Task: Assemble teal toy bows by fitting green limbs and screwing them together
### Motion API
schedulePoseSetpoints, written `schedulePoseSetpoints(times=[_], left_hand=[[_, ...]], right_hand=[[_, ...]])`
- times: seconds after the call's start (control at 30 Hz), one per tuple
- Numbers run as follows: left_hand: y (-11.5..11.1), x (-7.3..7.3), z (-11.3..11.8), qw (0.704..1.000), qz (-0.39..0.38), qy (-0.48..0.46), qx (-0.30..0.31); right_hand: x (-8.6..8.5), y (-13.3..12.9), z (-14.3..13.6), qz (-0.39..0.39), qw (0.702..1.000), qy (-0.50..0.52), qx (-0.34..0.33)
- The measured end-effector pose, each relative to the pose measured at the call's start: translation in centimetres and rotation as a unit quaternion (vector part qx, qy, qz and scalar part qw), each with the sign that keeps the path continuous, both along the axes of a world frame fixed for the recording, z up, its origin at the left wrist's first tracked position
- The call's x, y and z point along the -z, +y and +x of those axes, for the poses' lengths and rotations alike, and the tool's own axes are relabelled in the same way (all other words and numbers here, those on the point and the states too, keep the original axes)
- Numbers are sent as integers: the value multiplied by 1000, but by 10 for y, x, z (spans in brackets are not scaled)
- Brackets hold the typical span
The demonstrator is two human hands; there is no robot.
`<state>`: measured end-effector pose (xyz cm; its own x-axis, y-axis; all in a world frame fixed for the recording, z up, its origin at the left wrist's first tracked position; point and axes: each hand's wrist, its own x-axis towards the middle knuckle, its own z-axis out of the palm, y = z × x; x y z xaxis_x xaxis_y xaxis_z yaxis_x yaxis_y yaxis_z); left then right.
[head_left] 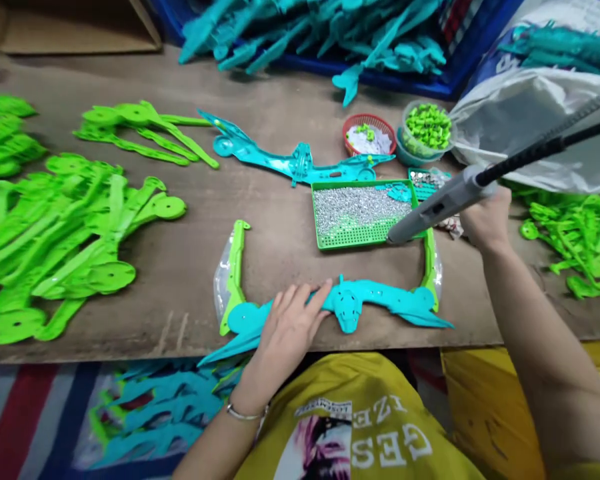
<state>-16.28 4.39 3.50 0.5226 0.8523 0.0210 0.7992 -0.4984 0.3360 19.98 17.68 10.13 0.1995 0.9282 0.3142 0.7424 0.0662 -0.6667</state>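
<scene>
My left hand (291,319) lies palm down with fingers stretched out on a turquoise plastic bow-shaped part (380,297). Green arms with clear plastic pieces, a left one (237,267) and a right one (431,267), join the part's ends and point away from me. My right hand (487,217) is closed round a grey electric screwdriver (437,205) with a black cable. The tool slants down left, its tip over the near right corner of a green tray (347,240) of small silvery screws. Part of the right arm piece is hidden behind it.
Green plastic parts (80,233) are heaped at left, more (580,233) at right. Another turquoise part (280,160) lies behind the tray. Beyond stand a red basket (350,143), a tub of green pieces (427,128), and a blue crate (380,80) of turquoise parts.
</scene>
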Motion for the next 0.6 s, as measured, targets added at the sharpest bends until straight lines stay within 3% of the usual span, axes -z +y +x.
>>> schedulePoseSetpoints(times=[0.03,0.13,0.27,0.43,0.6], left_hand=[[0,0,0,1000,1,0,0],[1,-1,-1,1000,-4,5,0],[1,-3,0,1000,-5,5,-2],[0,-1,0,1000,-1,9,0],[0,0,-1,1000,1,8,3]], right_hand=[[1,-25,-4,0,999,30,24],[6,-89,-33,-52,994,99,11],[17,-138,-75,-118,992,37,-6],[31,-150,-98,-157,987,9,18],[33,-145,-102,-186,981,11,46]])
